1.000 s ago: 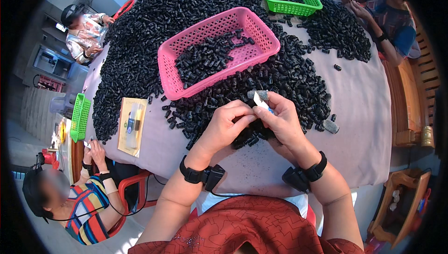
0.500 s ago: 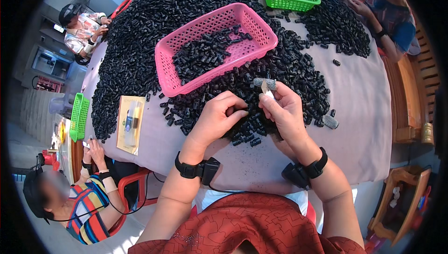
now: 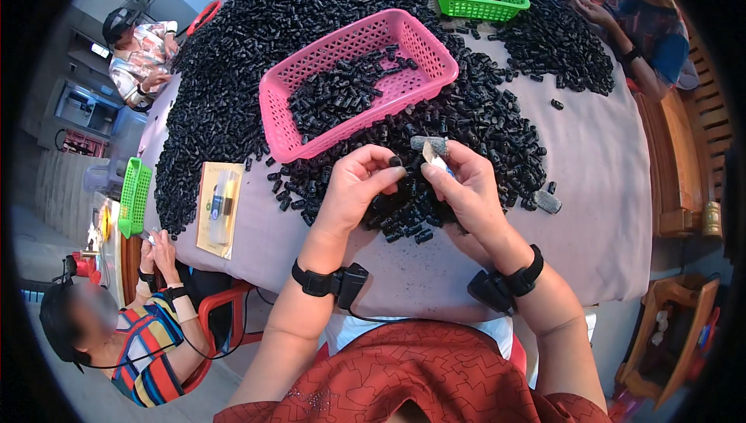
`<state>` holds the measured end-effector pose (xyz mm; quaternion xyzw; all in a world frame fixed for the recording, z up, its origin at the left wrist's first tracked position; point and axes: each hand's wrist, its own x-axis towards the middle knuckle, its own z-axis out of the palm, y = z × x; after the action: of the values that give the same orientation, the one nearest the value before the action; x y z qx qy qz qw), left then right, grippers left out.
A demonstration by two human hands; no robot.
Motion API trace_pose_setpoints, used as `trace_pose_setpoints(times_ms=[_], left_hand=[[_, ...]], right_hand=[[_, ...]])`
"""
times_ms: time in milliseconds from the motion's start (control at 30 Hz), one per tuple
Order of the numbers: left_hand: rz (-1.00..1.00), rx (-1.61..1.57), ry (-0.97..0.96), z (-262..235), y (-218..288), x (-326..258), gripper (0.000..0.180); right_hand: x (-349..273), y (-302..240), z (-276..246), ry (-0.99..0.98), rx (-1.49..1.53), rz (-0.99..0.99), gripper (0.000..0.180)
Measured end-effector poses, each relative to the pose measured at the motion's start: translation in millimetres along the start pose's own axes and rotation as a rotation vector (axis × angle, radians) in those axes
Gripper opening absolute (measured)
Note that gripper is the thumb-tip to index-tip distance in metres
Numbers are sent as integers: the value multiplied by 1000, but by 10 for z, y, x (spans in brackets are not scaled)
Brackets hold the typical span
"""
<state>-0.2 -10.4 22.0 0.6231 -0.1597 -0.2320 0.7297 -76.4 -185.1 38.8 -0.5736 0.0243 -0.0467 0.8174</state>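
Note:
Over the front of the black heap, my left hand (image 3: 358, 187) pinches a small black cylindrical piece (image 3: 394, 161) between thumb and fingertips. Just to its right, my right hand (image 3: 468, 183) is closed on a small flat blade (image 3: 428, 155) with a white wrapped part by the thumb. A grey speckled tube (image 3: 429, 145) sits at the right index fingertip, and I cannot tell if it is worn or held. Below and around both hands lie many loose black pieces (image 3: 408, 217). A pink perforated basket (image 3: 284, 116), partly filled with such pieces, stands beyond my hands.
A similar grey tube (image 3: 548, 201) lies at the right. At the left are a yellow booklet (image 3: 206, 225) with a clear case (image 3: 224, 209) on it. Green baskets (image 3: 486, 9) stand at the back and left edge. Other people sit around the cloth-covered table (image 3: 598, 190).
My left hand has lifted and turned, and a black piece now shows in its fingertips. My right hand with the blade has shifted slightly left toward it.

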Motion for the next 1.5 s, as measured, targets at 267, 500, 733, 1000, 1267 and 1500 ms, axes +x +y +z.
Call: trace_pose_setpoints(times_ms=[267, 500, 733, 1000, 1267, 1500], left_hand=[[-100, -467, -57, -99, -44, 16, 25], [-165, -609, -37, -93, -39, 5, 24], [-209, -732, -73, -121, -115, 24, 22], [-220, -708, -63, -42, -59, 28, 25], [-207, -601, -71, -35, -83, 18, 28], [-228, -647, -99, -17, -74, 8, 31]], right_hand=[[-10, -38, -5, -112, -94, 17, 33], [-11, -111, 48, -218, -22, 87, 40], [-11, -80, 38, -243, -56, 133, 43], [-14, -74, 61, -267, -65, 130, 44], [-19, -49, 42, -301, -45, 149, 45], [-6, -59, 34, -315, -21, 134, 45]])
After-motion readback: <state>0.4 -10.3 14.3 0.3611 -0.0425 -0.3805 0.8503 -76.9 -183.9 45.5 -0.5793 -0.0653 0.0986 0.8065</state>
